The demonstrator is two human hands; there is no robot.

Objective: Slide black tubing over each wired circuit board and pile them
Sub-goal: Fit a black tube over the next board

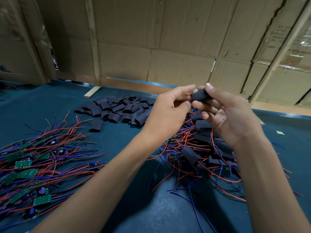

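Both hands are raised above the table (117,190), out toward its far edge. The right hand (228,118) pinches a tube (200,96) between thumb and fingers. The left hand (168,113) curls its fingertips at the tube's left end; whatever it holds there, presumably a board, is hidden.

Bare boards (25,165) with red and blue wires lie at the near left edge. Empty tubes (117,109) are heaped toward the far edge, and the sleeved pile (207,148) sits on the right, under the right hand.

The risks, as I judge them:
- The tube may flatten under the pinch, so the board catches at its mouth.
- Loose wires could fold back or snag in the pile below.
- A half-covered board could slip out once dropped.

Printed characters show on the cardboard (276,32) at upper right, too blurred to read. No brand is visible.
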